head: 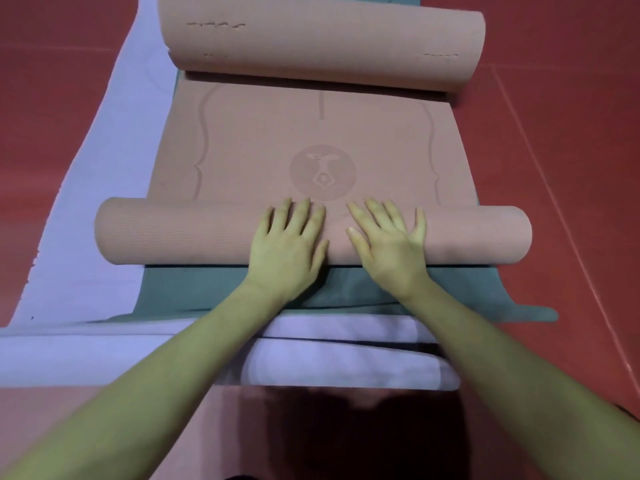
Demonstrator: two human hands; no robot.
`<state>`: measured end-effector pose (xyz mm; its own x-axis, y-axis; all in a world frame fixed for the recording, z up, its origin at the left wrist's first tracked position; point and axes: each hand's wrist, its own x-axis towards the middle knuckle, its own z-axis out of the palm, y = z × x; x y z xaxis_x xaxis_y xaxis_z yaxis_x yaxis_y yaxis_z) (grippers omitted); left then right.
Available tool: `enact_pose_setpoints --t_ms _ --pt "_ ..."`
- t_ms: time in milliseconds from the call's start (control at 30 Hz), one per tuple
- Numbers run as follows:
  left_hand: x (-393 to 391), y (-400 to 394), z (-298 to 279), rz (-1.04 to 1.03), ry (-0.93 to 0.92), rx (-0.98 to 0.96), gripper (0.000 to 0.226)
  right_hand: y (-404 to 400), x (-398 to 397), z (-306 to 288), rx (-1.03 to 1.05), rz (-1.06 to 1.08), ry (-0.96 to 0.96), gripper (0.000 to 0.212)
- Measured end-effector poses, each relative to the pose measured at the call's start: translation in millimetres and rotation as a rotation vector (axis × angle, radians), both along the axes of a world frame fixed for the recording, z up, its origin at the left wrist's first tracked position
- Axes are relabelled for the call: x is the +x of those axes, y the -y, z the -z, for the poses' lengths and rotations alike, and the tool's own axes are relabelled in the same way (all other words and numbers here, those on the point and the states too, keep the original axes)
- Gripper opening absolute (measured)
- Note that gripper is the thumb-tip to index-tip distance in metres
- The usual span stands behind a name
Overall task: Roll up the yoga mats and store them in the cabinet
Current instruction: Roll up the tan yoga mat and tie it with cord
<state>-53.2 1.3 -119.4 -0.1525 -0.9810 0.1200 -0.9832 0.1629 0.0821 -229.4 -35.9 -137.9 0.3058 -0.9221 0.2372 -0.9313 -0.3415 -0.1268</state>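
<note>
Showing no readable writing anywhere; only a round embossed emblem [322,172] pressed into the flat middle of the pink yoga mat [311,133], with wavy embossed lines running down both sides and a short straight line near the far curl. Resting palm-down, side by side, on the near roll [173,233] of that pink mat: left hand [287,240] and right hand [389,244], two in all. Lying straight and slightly spread, fingers [304,213] of the left reaching over the top of the roll toward the emblem, those of the right fanning a little wider, thumbs pointing toward each other; pressing on the roll, gripping nothing. Curling up loosely at the far end as well, the same mat forming a second, larger curl [322,39]. Counting three mats stacked: pink on top, a green mat [194,289] under it, a lavender mat [104,168] lowest, its near end folded over. Lying all together on the red floor [561,133].
</note>
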Motion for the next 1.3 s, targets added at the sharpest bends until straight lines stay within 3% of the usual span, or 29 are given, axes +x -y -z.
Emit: enact_pose_setpoints --t_ms 167,333,500,667,800,967,1100,1200,1300 --pt "-3.1 10.0 3.7 -0.026 -0.008 -0.004 0.054 5.9 2.4 -2.2 -0.029 0.026 0.067 0.044" --pt "9.7 42.9 3.4 0.014 -0.060 0.102 0.060 -2.1 -2.4 -4.1 -0.010 -0.076 0.005 0.049" --pt "3.1 28.7 1.7 0.045 -0.026 -0.088 0.048 27.9 4.8 -7.4 0.035 -0.043 0.038 0.049" --pt "6.3 47.0 5.2 0.041 -0.020 -0.015 0.054 33.2 -1.3 -7.9 -0.118 -0.083 0.066 0.042" --pt "16.9 75.3 -2.3 0.074 -0.068 0.094 0.068 36.3 -8.1 -8.6 -0.079 -0.104 0.018 0.054" --pt "28.9 85.0 6.8 0.156 0.043 -0.041 0.064 70.7 -12.4 -24.7 0.172 -0.135 -0.120 0.082" --pt "35.2 101.1 10.3 0.133 0.115 0.029 0.085 89.4 -6.4 -24.1 0.213 -0.119 -0.159 0.101" --pt "37.6 113.8 8.3 0.110 0.169 0.090 0.101 102.4 -2.2 -20.3 0.191 -0.105 -0.190 0.103" --pt "41.8 116.0 8.1 0.177 0.164 0.026 0.099 103.5 0.0 -14.2 0.131 -0.124 -0.130 0.094"
